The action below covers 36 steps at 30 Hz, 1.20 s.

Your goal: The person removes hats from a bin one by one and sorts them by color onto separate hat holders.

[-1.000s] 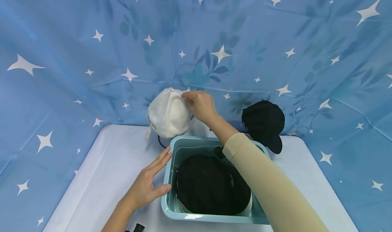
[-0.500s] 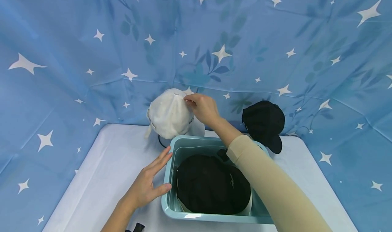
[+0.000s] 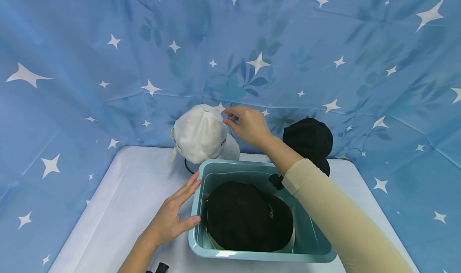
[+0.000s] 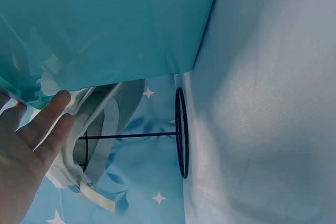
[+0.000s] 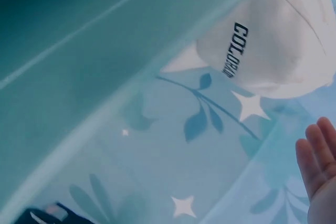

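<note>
right hand (image 3: 249, 125) beside white cap (image 3: 199, 133); left hand (image 3: 172, 219) at bin (image 3: 263, 257)

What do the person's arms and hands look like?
The left hand and right hand are bare. The right arm wears a plain beige sleeve ending in a cuff short of the wrist; no sleeve shows on the left arm. A small black piece shows beside each arm; whether it is worn is unclear.

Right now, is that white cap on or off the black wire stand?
On: in the left wrist view, the black wire stand rises into the white cap, which rests over its top.
</note>
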Each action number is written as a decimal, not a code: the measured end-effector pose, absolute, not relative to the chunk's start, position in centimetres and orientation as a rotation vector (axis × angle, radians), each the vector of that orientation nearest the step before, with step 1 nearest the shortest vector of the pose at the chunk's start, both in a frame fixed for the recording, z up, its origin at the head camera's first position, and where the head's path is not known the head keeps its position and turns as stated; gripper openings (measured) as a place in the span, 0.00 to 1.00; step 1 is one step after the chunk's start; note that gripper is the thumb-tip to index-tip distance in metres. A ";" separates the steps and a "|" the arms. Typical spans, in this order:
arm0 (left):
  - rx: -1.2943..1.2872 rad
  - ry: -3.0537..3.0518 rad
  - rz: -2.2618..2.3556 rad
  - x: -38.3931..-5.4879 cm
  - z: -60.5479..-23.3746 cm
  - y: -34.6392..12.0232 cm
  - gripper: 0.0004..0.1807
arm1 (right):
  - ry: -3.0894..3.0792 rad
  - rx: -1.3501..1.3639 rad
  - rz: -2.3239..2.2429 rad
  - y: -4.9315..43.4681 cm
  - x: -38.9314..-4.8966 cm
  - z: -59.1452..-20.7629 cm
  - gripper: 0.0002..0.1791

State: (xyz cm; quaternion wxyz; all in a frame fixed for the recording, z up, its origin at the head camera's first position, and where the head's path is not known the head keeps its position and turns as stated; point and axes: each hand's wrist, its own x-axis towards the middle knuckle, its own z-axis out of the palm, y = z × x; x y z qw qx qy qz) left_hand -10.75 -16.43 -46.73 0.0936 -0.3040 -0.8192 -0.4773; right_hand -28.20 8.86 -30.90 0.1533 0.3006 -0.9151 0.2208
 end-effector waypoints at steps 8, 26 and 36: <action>-0.919 -2.398 -1.420 -10.7 -47.0 -16.7 0.47 | -2.629 0.943 0.547 9.5 -26.6 -28.6 0.21; -0.919 -2.416 -1.410 -10.9 -46.8 -16.7 0.47 | -2.538 1.038 0.441 13.1 -23.3 -27.9 0.22; -0.914 -2.407 -1.427 -10.8 -46.9 -16.5 0.47 | -2.460 1.107 0.403 15.3 -21.3 -28.2 0.24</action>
